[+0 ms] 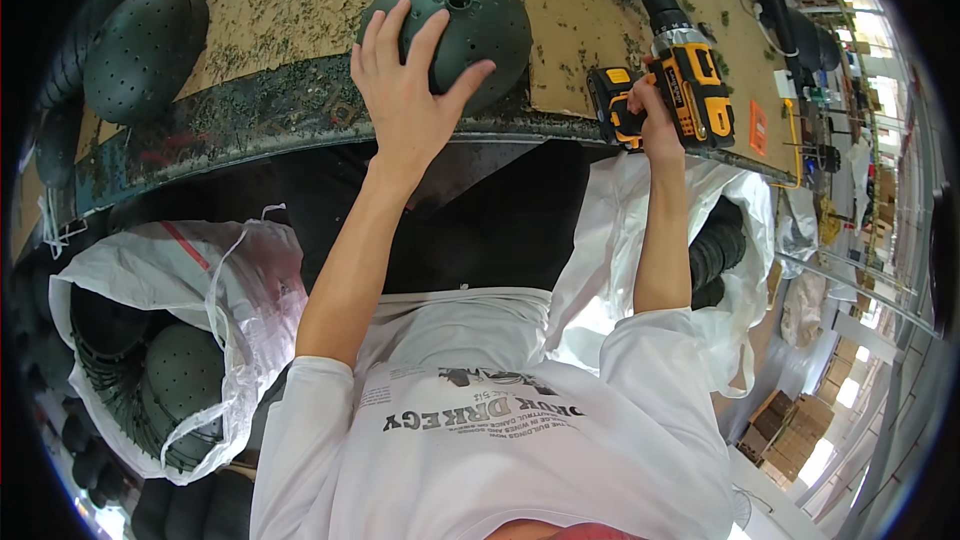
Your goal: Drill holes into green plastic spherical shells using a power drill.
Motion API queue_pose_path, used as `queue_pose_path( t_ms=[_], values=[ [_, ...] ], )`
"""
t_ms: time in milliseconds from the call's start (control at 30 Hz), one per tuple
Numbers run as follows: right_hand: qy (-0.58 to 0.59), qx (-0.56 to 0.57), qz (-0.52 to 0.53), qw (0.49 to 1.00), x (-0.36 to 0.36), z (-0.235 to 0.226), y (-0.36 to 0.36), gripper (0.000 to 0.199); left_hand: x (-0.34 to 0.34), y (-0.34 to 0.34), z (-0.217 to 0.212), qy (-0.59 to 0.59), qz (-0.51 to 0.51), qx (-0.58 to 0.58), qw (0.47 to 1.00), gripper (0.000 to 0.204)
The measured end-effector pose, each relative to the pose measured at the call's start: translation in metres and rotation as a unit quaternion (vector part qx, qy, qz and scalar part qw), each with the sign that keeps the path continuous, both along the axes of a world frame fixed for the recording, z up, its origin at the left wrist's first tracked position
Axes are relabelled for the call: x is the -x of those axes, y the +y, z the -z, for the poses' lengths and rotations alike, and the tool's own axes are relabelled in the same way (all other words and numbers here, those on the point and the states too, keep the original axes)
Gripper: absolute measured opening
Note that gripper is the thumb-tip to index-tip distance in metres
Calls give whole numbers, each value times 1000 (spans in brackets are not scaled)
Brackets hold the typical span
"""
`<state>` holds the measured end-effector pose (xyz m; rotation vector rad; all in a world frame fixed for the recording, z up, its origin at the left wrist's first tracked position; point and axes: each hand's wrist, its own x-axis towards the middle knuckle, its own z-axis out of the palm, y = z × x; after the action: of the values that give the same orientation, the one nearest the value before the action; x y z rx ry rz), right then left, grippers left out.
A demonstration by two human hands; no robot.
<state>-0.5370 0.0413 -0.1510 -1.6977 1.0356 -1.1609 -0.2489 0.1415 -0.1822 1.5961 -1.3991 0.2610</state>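
My left hand [405, 90] spreads open on the perforated dome [455, 30] at the desk [300, 0] edge — right hand [655, 120] clamps the cordless drill [680, 80]; another dome [145, 50] sits left.

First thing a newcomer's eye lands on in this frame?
The yellow-and-black cordless drill, gripped in the right hand at the bench's right, stands out most. Next, the left hand is spread over a dark perforated dome on the cardboard-covered bench. White sacks stuffed with more domes sit below, left and right.
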Motion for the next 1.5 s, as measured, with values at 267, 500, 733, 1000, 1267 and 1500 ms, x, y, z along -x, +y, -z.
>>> queue_pose_path(
  t_ms=[267, 500, 733, 1000, 1267, 1500],
  values=[
    [-152, -66, 29, 986, 2, 5, 6, 34, 4, -14, -5, 49, -21, 31, 998, 40],
    [-136, -60, 34, 988, 2, 9, 7, 37, 13, -21, -8, 90, -53, 41, 994, 30],
    [-137, -57, 49, 988, 3, 14, 6, 34, -29, -25, -3, 100, -48, 84, 990, 12],
    [-146, -80, 48, 985, 2, 9, 8, 35, -86, -10, -24, 55, -113, 6, 992, 23],
    [-140, -63, 44, 987, 1, 11, 6, 38, -28, -34, -41, -21, 47, -52, 997, 38],
    [-154, -66, 47, 985, 1, 10, 6, 37, -43, -36, -59, -27, 103, -97, 990, 40]
  ],
)
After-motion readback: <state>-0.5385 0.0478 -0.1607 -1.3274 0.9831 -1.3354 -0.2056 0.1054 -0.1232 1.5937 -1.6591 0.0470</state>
